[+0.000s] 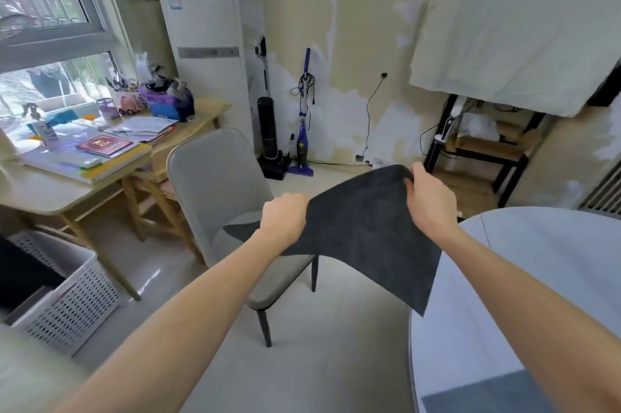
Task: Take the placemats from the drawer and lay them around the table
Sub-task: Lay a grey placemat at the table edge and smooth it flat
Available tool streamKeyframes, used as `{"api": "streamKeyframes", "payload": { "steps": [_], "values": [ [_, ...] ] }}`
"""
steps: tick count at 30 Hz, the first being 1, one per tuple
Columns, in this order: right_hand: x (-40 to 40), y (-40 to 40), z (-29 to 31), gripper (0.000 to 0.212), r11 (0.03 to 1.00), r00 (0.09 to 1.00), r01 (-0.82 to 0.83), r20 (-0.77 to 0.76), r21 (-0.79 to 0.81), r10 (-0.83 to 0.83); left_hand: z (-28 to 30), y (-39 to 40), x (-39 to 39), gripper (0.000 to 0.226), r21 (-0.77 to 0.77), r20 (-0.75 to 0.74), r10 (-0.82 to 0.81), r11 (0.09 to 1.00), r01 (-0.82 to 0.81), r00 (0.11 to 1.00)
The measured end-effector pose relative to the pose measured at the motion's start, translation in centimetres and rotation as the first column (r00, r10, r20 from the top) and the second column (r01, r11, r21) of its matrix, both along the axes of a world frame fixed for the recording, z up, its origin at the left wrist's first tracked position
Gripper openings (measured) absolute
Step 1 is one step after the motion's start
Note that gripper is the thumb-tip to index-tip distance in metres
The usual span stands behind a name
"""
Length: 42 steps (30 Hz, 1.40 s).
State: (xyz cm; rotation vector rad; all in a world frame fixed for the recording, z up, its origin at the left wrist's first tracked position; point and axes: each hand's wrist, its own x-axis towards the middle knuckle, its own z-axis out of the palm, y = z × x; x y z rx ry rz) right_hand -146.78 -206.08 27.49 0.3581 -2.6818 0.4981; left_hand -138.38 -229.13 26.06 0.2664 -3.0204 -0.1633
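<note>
Head view. A dark grey placemat (363, 227) is held in the air by both hands, above the floor between the grey chair (221, 197) and the round white table (524, 278). The left hand (284, 217) is curled round the mat's left edge; the right hand (428, 197) is clamped on the far upper corner, with the fabric bunched under the fingers. The mat is stretched between the two grips, and its lower corner hangs down over the table's rim. This two-handed hold is judged to serve a purpose: the cloth is spread flat so that it can be lowered onto the tabletop without folds.

A second mat, blue-grey (477, 392), is seen already lying on the table at the bottom edge of the frame, so the task is judged partly done. The drawer is not in view.

Surroundings are noted as follows. A wooden desk (188, 130) loaded with books and small items stands at the left below a window. A white perforated basket (67, 298) stands on the floor at lower left. A tall air conditioner (205, 43) stands against the wall, with two upright vacuum cleaners (268, 123) beside it. The chair stands close to the table and may have to be passed around; nothing is seen lying on the near part of the tabletop where the mat hangs.
</note>
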Motion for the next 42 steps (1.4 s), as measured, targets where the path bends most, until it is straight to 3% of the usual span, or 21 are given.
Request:
{"api": "streamKeyframes", "payload": {
  "steps": [5, 9, 14, 21, 27, 29, 35, 42],
  "values": [
    [-6.2, 0.4, -1.9, 0.018, 0.990, 0.990, 0.132, 0.047, 0.043, -0.134, -1.1, -1.1, -10.2, 0.025, -0.093, -0.018, -0.178, 0.980, 0.175, 0.984],
    [-10.1, 3.1, -3.6, 0.020, 0.943, 0.938, 0.333, 0.093, 0.025, -0.334, -2.1, 0.7, -19.8, 0.028, -0.174, 0.001, -0.406, 0.900, 0.400, 0.914],
    [-11.6, 7.7, -5.1, 0.021, 0.797, 0.789, 0.604, 0.143, -0.009, -0.597, -0.6, 6.6, -28.2, 0.032, -0.290, 0.044, -0.678, 0.694, 0.659, 0.734],
    [-7.7, 15.5, -7.7, 0.020, 0.491, 0.490, 0.870, 0.197, -0.045, -0.849, -2.3, 20.6, -34.9, 0.027, -0.386, 0.064, -0.928, 0.317, 0.866, 0.368],
    [-4.5, 21.3, -13.0, 0.019, 0.183, 0.216, 0.974, 0.314, -0.132, -0.925, -5.1, 33.8, -35.5, 0.031, -0.477, 0.161, -0.984, -0.008, 0.879, 0.078],
    [-4.8, 22.7, -14.5, 0.019, 0.099, 0.152, 0.983, 0.372, -0.157, -0.916, -5.8, 37.0, -36.0, 0.030, -0.481, 0.221, -0.975, -0.089, 0.872, 0.022],
    [-7.0, 25.5, -17.1, 0.022, -0.036, 0.037, 0.991, 0.524, -0.129, -0.851, -8.2, 44.5, -39.2, 0.023, -0.332, 0.260, -0.963, -0.161, 0.929, -0.074],
    [-8.4, 25.6, -20.7, 0.025, -0.236, -0.166, 0.971, 0.646, -0.022, -0.745, -12.4, 51.6, -40.6, 0.055, -0.227, 0.363, -0.882, -0.397, 0.889, -0.301]
  ]
}}
